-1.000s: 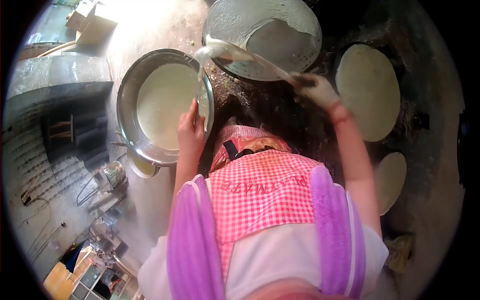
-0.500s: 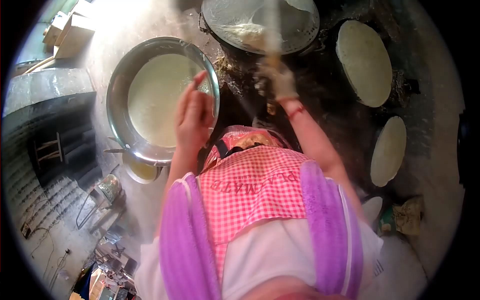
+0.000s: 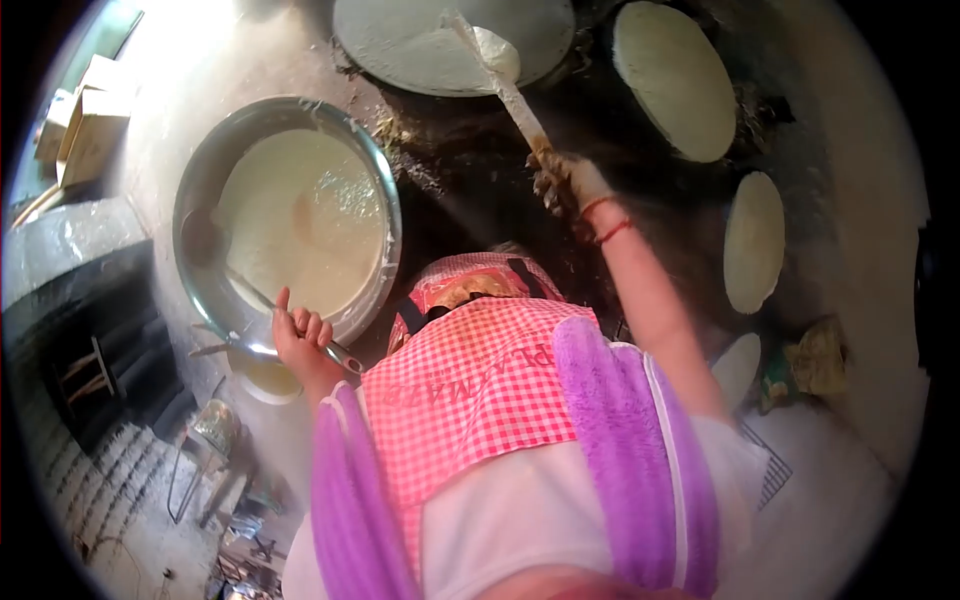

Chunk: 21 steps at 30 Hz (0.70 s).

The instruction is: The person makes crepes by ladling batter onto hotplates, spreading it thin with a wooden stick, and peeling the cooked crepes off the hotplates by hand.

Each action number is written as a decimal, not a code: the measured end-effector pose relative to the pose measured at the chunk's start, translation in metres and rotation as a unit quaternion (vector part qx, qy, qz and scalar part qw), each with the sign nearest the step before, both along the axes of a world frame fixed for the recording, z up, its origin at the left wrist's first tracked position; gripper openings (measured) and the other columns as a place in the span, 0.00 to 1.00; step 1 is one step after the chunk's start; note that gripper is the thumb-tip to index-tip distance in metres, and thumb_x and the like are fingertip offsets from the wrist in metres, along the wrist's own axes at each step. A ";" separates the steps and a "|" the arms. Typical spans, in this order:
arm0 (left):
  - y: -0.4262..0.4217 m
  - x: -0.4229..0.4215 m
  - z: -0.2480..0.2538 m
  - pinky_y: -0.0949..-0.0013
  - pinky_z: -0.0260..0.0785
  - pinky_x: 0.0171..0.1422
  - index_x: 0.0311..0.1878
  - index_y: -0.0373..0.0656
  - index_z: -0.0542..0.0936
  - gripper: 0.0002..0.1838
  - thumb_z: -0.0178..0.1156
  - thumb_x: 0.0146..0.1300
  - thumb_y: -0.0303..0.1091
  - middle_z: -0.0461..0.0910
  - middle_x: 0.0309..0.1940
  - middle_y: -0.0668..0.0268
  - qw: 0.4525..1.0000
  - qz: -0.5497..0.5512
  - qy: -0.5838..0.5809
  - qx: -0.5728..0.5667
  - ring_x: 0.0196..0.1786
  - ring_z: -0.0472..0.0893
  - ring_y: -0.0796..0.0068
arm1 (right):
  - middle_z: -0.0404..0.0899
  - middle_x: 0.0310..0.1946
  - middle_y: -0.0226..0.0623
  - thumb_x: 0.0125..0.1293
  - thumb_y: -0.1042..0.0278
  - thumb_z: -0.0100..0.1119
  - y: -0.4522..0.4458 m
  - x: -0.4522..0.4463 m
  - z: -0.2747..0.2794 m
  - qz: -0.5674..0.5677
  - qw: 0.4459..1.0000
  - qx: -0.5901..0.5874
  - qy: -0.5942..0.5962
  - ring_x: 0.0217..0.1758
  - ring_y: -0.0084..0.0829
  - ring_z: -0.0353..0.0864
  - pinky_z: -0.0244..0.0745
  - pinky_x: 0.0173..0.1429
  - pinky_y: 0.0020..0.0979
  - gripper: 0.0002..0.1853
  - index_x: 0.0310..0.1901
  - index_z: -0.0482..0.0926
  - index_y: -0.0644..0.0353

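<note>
Fingers of the left hand (image 3: 305, 340) were closed around a metal utensil (image 3: 342, 355), one of them raised, at the basin's near rim; those of the right hand (image 3: 567, 188) were clamped on a paddle (image 3: 520, 115), beyond the basin's right side. Biggest of all, the metal basin (image 3: 184, 225) held pale liquid (image 3: 290, 205) (a few bright glints lay on it). Farther out and to the right of the basin was a round pan (image 3: 400, 40), cut off by the top of the view, with a pale layer across it. Well to the basin's right, past the right hand, lay a large pale oval (image 3: 675, 80), then a narrower oval (image 3: 755, 242), then a partly hidden oval (image 3: 737, 368) near the right arm. Just beside the basin, on its near side, a smaller bowl (image 3: 265, 380) showed partly under its rim. The paddle slanted from the right hand to over the pan, with a white lump (image 3: 497, 54) at its coated end. The utensil slanted across the basin's near rim, its far end at the liquid (its tip could not be made out).
</note>
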<state>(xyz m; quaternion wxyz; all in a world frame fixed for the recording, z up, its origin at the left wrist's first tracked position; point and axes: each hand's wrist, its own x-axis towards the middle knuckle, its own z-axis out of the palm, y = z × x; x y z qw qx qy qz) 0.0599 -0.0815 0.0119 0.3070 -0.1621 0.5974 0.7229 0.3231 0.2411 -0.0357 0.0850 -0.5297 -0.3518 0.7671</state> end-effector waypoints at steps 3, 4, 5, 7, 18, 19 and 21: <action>0.014 0.009 0.011 0.81 0.46 0.19 0.63 0.36 0.66 0.20 0.42 0.75 0.39 0.53 0.21 0.77 0.999 0.027 0.016 0.023 0.19 0.52 0.88 | 0.77 0.20 0.33 0.67 0.54 0.57 0.057 0.018 -0.003 -0.003 1.000 -0.028 0.000 0.17 0.28 0.74 0.67 0.19 0.29 0.13 0.38 0.77 0.55; 0.020 0.014 0.015 0.81 0.46 0.19 0.63 0.36 0.66 0.20 0.42 0.75 0.39 0.53 0.21 0.77 0.999 0.025 0.019 0.023 0.19 0.52 0.88 | 0.77 0.20 0.34 0.67 0.54 0.57 0.074 0.021 -0.007 0.011 1.000 -0.003 -0.005 0.17 0.29 0.75 0.68 0.19 0.30 0.13 0.38 0.76 0.56; 0.024 0.019 0.019 0.81 0.46 0.19 0.63 0.36 0.66 0.20 0.42 0.75 0.39 0.53 0.21 0.76 0.998 0.026 0.021 0.043 0.18 0.51 0.88 | 0.77 0.20 0.35 0.67 0.55 0.56 0.089 0.020 -0.010 0.007 1.000 0.025 -0.009 0.17 0.31 0.76 0.70 0.19 0.32 0.13 0.38 0.76 0.58; 0.022 0.000 0.028 0.81 0.47 0.19 0.63 0.36 0.66 0.20 0.42 0.76 0.39 0.53 0.21 0.76 0.997 0.026 0.028 0.065 0.18 0.51 0.88 | 0.77 0.20 0.36 0.67 0.53 0.57 0.097 -0.011 -0.004 0.006 0.993 0.106 -0.047 0.17 0.31 0.77 0.71 0.18 0.33 0.15 0.36 0.76 0.58; 0.012 -0.006 0.030 0.81 0.48 0.19 0.62 0.37 0.67 0.19 0.41 0.76 0.39 0.54 0.21 0.76 0.997 0.043 0.004 0.071 0.18 0.52 0.88 | 0.75 0.17 0.26 0.68 0.48 0.54 0.011 -0.009 -0.007 0.058 0.961 0.193 -0.191 0.15 0.23 0.73 0.68 0.18 0.29 0.16 0.36 0.79 0.51; 0.010 -0.010 0.028 0.81 0.48 0.19 0.62 0.36 0.67 0.19 0.42 0.76 0.39 0.54 0.21 0.76 0.996 0.033 -0.002 0.078 0.18 0.52 0.88 | 0.74 0.17 0.26 0.68 0.48 0.53 0.025 -0.025 0.007 0.038 0.972 0.165 -0.165 0.15 0.23 0.73 0.66 0.16 0.29 0.16 0.34 0.78 0.51; 0.020 -0.008 0.033 0.81 0.49 0.19 0.62 0.36 0.67 0.19 0.42 0.76 0.39 0.54 0.21 0.76 0.995 0.024 -0.009 0.100 0.18 0.52 0.88 | 0.74 0.16 0.26 0.68 0.46 0.52 0.056 -0.049 0.022 0.018 0.990 0.101 -0.098 0.14 0.25 0.72 0.65 0.16 0.29 0.18 0.30 0.76 0.51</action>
